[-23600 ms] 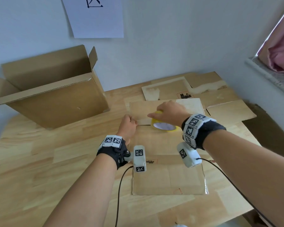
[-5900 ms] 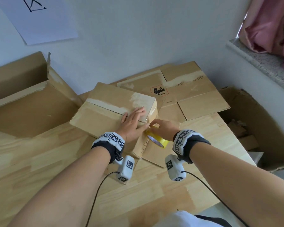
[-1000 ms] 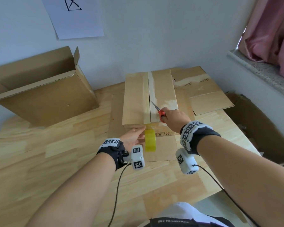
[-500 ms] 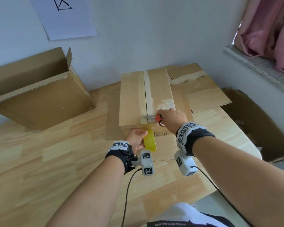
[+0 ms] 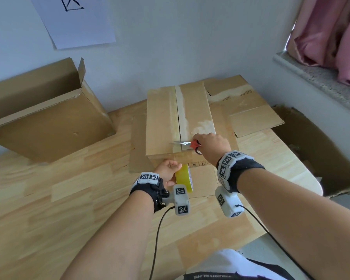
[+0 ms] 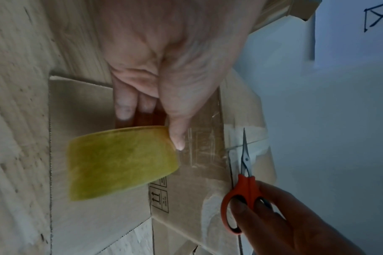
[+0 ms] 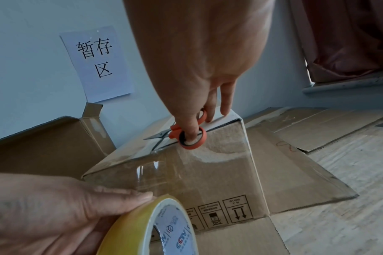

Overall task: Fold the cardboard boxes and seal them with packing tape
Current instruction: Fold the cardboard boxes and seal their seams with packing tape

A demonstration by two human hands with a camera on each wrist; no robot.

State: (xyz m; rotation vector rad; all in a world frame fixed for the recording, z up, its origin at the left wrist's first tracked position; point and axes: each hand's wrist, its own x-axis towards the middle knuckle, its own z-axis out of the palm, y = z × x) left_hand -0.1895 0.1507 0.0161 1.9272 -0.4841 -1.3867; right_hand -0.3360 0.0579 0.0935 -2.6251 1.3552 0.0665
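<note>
Bare forearms, black wrist straps [image 5: 249, 168] on both wrists, each ringed with white blocks printed with black square codes [image 5: 227, 160], white camera pods [image 5: 181, 199] below each wrist, thin black cables [image 5: 156, 239] trailing back, white garment at the waist [image 5: 220, 261]

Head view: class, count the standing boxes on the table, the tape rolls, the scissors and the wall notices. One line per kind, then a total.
Standing boxes: 2, the closed box and the open box
Tape rolls: 1, the yellow tape roll in the left hand
Scissors: 1, the orange scissors in the right hand
Wall notices: 1, the paper notice
Total: 5
</note>
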